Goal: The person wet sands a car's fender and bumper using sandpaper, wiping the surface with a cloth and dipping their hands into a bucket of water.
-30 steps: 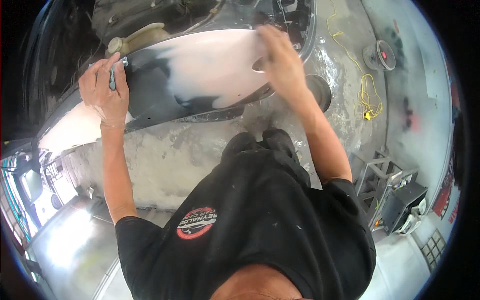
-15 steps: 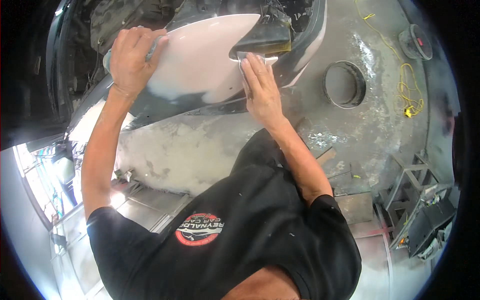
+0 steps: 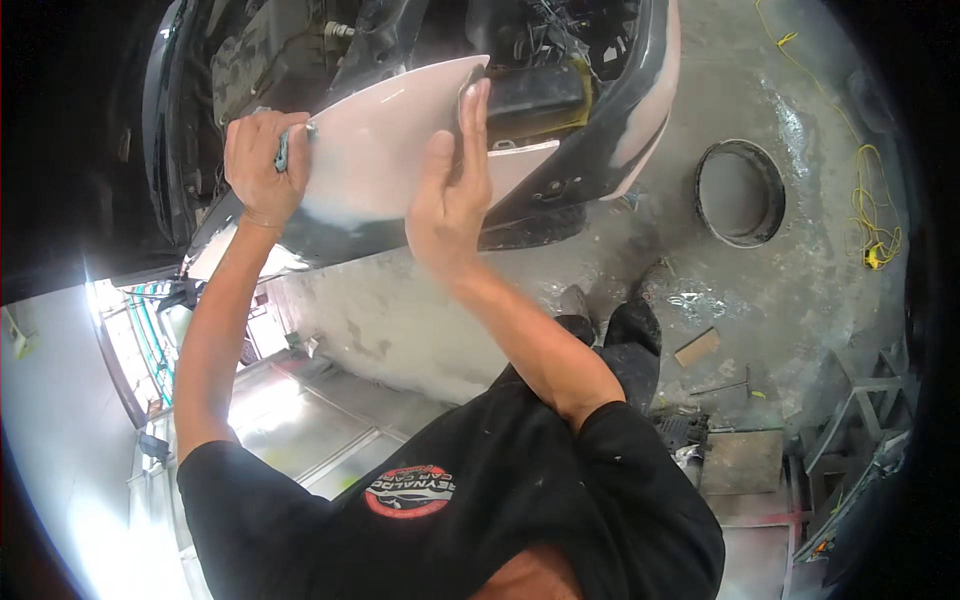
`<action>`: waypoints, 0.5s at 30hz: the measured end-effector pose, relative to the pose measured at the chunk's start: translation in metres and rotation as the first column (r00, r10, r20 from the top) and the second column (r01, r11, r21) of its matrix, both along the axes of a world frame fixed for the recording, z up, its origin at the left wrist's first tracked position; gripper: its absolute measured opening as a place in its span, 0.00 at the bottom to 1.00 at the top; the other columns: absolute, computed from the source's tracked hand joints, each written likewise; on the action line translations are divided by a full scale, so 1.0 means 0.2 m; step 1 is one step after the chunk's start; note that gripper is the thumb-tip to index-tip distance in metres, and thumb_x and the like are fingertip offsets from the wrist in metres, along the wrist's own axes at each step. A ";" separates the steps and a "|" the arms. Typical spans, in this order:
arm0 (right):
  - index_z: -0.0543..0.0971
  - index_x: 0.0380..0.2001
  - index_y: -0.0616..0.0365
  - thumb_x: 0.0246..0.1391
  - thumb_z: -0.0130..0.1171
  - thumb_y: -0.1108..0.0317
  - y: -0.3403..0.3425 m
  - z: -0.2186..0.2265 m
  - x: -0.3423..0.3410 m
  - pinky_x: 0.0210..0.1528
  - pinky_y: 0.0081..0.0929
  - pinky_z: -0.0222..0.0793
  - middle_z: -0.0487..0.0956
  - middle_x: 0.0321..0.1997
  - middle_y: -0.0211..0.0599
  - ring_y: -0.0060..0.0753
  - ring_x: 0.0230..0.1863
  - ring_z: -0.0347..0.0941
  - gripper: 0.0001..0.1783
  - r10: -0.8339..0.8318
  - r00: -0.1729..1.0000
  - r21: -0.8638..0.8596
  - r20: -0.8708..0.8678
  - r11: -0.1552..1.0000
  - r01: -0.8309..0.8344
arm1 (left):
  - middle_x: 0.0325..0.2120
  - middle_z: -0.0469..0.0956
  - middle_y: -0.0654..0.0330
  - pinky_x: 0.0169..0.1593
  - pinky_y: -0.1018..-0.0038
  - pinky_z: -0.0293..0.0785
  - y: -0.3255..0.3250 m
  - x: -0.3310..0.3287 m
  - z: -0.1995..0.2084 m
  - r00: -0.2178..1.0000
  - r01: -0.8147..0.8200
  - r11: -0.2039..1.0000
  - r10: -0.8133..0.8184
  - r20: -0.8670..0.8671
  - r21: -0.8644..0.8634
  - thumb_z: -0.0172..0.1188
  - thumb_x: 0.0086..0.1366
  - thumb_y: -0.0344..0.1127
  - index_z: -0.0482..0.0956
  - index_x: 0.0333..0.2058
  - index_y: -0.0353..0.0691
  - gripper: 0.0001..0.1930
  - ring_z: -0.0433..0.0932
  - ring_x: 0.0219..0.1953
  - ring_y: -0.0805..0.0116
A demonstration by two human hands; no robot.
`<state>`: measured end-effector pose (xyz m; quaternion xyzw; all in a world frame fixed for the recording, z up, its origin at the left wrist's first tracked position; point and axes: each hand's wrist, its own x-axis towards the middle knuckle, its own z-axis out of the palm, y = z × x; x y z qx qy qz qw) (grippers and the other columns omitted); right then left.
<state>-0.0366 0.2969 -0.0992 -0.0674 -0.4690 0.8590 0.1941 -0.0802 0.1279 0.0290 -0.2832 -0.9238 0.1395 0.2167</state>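
A car's front fender [image 3: 385,130], patched pale pink over dark paint, lies ahead of me. My left hand [image 3: 265,165] is closed round a bluish-grey cloth [image 3: 282,152] at the fender's upper left edge, and its fingers hide most of the cloth. My right hand [image 3: 455,195] stands on edge at the fender's curved right rim, beside the headlight opening. Its fingers are straight and close together, with the thumb apart. A thin grey piece of sandpaper [image 3: 476,74] shows at the fingertips, mostly hidden by them.
Right of the fender is a dark taped box-like part [image 3: 535,100], then the dark and pink bumper [image 3: 640,130]. A round tub [image 3: 740,193] stands on the wet concrete floor. A yellow cord [image 3: 872,210], a flat board [image 3: 743,462] and a metal stand [image 3: 865,400] are farther right.
My right hand has moved left and turned on edge, from the lower lip of the headlight opening to the fender's curved rim. My left hand stays at the upper edge. The view has shifted.
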 end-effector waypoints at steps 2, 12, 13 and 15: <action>0.59 0.73 0.73 0.76 0.43 0.69 0.03 -0.03 -0.07 0.79 0.41 0.48 0.54 0.80 0.59 0.53 0.81 0.50 0.29 -0.011 1.000 0.011 -0.014 1.000 0.012 | 0.32 0.83 0.57 0.45 0.63 0.73 0.01 -0.01 0.00 0.999 0.032 0.999 -0.032 -0.019 0.024 0.61 0.69 0.31 0.85 0.35 0.39 0.06 0.80 0.37 0.56; 0.67 0.67 0.75 0.72 0.48 0.74 0.28 -0.04 -0.25 0.76 0.38 0.57 0.68 0.72 0.62 0.52 0.76 0.63 0.25 -0.272 0.956 0.029 0.108 0.962 0.270 | 0.31 0.82 0.57 0.45 0.63 0.72 0.01 -0.01 -0.02 0.997 0.072 0.995 -0.070 -0.029 0.070 0.62 0.70 0.33 0.86 0.36 0.38 0.07 0.79 0.36 0.56; 0.67 0.67 0.75 0.72 0.48 0.74 0.27 -0.06 -0.25 0.76 0.38 0.57 0.68 0.72 0.62 0.52 0.76 0.63 0.25 -0.278 0.954 0.026 0.111 0.961 0.276 | 0.31 0.82 0.57 0.45 0.64 0.72 0.01 -0.01 -0.02 0.996 0.085 0.994 -0.083 -0.035 0.063 0.63 0.70 0.35 0.86 0.36 0.38 0.07 0.79 0.36 0.56; 0.68 0.66 0.76 0.73 0.47 0.72 0.23 -0.10 -0.22 0.76 0.41 0.57 0.69 0.71 0.64 0.55 0.75 0.63 0.24 -0.189 0.974 0.114 0.126 0.978 0.175 | 0.30 0.82 0.59 0.44 0.65 0.73 -0.01 -0.03 -0.02 0.993 0.110 0.992 -0.106 -0.056 0.067 0.64 0.69 0.35 0.86 0.35 0.40 0.06 0.79 0.36 0.57</action>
